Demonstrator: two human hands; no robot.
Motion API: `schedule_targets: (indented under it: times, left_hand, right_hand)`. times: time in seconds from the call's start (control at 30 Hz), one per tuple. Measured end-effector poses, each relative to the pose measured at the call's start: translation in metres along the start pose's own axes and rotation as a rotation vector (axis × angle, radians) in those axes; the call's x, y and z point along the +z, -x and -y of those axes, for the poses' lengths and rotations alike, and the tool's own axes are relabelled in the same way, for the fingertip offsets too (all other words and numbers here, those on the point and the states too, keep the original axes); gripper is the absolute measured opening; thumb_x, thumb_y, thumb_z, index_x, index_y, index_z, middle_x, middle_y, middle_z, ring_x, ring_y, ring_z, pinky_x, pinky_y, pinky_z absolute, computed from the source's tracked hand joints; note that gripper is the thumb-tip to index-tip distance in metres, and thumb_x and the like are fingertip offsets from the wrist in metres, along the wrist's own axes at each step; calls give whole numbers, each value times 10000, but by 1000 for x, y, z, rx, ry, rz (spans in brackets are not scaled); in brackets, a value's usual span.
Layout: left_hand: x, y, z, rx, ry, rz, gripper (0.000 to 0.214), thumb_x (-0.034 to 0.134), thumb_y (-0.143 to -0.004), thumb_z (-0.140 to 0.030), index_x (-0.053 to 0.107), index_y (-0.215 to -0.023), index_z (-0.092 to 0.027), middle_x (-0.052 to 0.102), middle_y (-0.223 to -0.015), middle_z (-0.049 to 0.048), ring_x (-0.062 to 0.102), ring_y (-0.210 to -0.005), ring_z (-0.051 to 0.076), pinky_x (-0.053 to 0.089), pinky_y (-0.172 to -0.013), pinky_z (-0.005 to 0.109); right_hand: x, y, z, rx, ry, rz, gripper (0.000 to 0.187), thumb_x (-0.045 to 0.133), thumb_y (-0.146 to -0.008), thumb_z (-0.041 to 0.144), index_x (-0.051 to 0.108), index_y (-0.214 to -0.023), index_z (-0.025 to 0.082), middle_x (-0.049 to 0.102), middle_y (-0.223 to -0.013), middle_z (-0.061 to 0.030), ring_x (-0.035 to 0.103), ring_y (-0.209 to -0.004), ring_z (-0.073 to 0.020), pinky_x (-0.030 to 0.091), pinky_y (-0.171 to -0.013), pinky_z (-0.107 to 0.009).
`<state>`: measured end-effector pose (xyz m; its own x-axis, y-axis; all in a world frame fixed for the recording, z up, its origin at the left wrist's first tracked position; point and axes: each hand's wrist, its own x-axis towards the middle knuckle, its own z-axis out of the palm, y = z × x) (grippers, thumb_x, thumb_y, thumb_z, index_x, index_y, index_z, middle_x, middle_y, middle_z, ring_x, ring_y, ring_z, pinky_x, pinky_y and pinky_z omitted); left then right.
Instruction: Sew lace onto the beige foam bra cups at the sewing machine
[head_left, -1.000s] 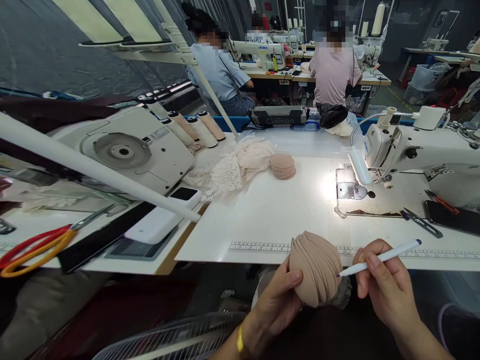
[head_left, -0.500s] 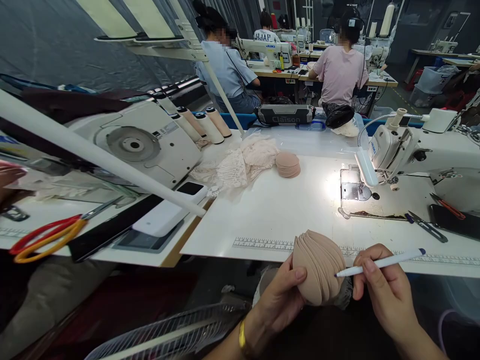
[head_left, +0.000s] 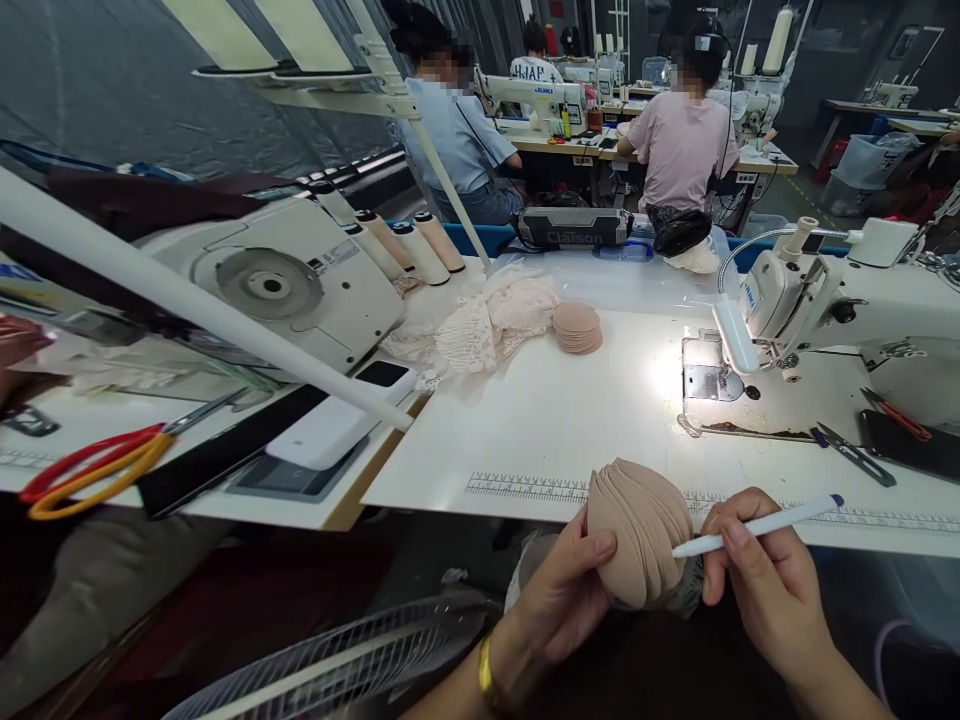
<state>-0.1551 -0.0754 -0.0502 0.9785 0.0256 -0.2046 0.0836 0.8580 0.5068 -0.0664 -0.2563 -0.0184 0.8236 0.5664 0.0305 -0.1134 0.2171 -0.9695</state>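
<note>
My left hand (head_left: 566,590) is closed on a fanned stack of beige fabric pieces (head_left: 637,530), thumb on the near face. The stack is held tilted at the table's front edge, its layers spread toward the right. Pinched in my right hand (head_left: 772,580) is a white marker pen (head_left: 757,527) with a dark blue end. Its tip meets the right-hand edges of the fanned pieces. A second, smaller pile of round beige pieces (head_left: 577,329) lies on the white table (head_left: 480,430), beside crumpled cream lace (head_left: 495,320).
A sewing machine (head_left: 825,300) with a lit lamp stands at the right, thread snips (head_left: 855,455) near it. Red-and-orange scissors (head_left: 105,465), a white device (head_left: 337,420) and thread cones (head_left: 420,250) are at the left. Below is a fan guard (head_left: 337,655). Several people sit at machines beyond.
The pen's tip has shifted very slightly along the stack's edge, and its back end has moved a little left. Both hands otherwise keep their places.
</note>
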Motion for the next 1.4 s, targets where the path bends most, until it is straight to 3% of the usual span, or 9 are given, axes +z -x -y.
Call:
schedule_targets:
  times: [0.27,0.47,0.63,0.83,1.07,1.23,1.4]
  left_hand:
    - [3,0,0,21,-39,-17,791,828,-831,-323,461,-1518,-185,757,-1131,111,719,-1025,273,581,-895,342]
    - [6,0,0,14,-82,17,539,838,-816,-373,672,-1249,-99,750,-1061,149,715,-854,240,565,-668,271]
    - [6,-1,-2,30,-68,-16,537,860,-792,-356,678,-1248,-140,741,-1131,135,710,-969,270,602,-792,333]
    - [4,-1,1,16,-96,-10,517,841,-811,-386,682,-1227,-122,751,-1014,117,710,-819,219,579,-653,262]
    - [3,-3,2,25,-69,-14,452,850,-800,-351,683,-1171,-154,752,-1047,95,722,-943,253,591,-730,273]
    - [9,-2,0,29,-71,-23,578,857,-793,-361,630,-1288,-167,750,-1092,110,719,-982,267,590,-803,310]
    - [11,-2,-1,41,-87,-22,553,854,-792,-354,650,-1267,-160,758,-1044,104,715,-921,249,576,-741,284]
  right_hand:
    - [3,-2,3,-67,36,-18,217,530,-1075,398,622,-964,237,649,-628,21,576,-588,-156,438,-626,-311]
    - [7,-2,2,-63,37,45,196,517,-1085,375,621,-998,233,660,-645,26,599,-609,-148,462,-637,-294]
    - [4,-3,3,-70,6,20,222,519,-1083,387,621,-993,212,659,-643,20,597,-584,-135,461,-611,-273]
    - [7,-2,1,-89,33,65,197,519,-1087,357,619,-991,218,667,-656,20,612,-611,-134,475,-630,-267]
    - [4,0,-1,-89,30,34,197,519,-1088,356,615,-990,214,657,-643,26,592,-591,-125,467,-622,-262]
    - [5,1,-3,-96,20,82,189,500,-1095,336,621,-1010,218,659,-630,28,593,-589,-125,477,-633,-264]
    - [6,-1,-1,-111,17,30,181,516,-1089,344,619,-1014,216,661,-648,23,603,-596,-125,485,-622,-257]
